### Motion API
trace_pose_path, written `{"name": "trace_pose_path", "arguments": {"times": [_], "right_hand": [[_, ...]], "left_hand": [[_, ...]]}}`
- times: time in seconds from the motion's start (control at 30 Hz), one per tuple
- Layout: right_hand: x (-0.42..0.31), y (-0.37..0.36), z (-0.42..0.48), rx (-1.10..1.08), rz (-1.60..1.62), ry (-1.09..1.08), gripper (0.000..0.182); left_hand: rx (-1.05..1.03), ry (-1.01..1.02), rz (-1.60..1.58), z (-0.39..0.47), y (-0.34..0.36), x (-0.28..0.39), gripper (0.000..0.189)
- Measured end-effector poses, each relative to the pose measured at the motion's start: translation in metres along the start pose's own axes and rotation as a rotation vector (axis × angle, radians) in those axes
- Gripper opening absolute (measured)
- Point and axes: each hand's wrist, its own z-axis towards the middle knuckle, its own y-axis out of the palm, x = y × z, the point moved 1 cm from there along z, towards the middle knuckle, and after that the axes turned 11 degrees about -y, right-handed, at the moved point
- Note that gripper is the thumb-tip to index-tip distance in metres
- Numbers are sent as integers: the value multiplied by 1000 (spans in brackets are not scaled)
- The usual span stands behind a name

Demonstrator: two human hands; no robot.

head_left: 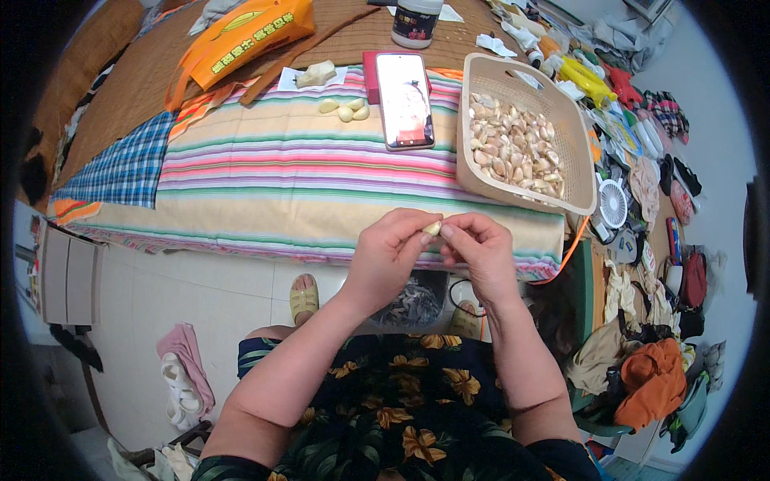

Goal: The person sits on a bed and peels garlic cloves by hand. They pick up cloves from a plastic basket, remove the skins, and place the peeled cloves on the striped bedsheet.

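Between the fingertips of my left hand (391, 255) is a pale garlic clove (432, 228), held just past the near edge of the striped cloth (271, 210). My right hand (484, 255) meets it from the other side, thumb and forefinger pinched at the clove's end. Farther back on the cloth lie several peeled garlic cloves (345, 113). To their right a smartphone (406, 108) with a lit screen leans on a red box (371, 78). A beige plastic basket (523, 195) at the right holds many unpeeled cloves (514, 147).
Below my hands, a bin (415, 300) with a plastic liner holds scraps. An orange bag (246, 42), a lidded jar (415, 24) and a piece of ginger-like root (317, 74) on paper are at the back. Clothes and a small white fan (612, 203) crowd the right side.
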Motion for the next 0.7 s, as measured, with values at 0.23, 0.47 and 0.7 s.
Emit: {"name": "trace_pose_path", "arguments": {"times": [0.23, 0.47, 0.7], "right_hand": [[-3, -2, 0, -34, -2, 91, 8], [5, -3, 1, -69, 10, 73, 6], [-9, 1, 0, -32, -18, 110, 8]], "left_hand": [[48, 205, 268, -3, -1, 5, 20], [59, 244, 299, -3, 0, 1, 20], [46, 248, 311, -2, -5, 5, 20]]}}
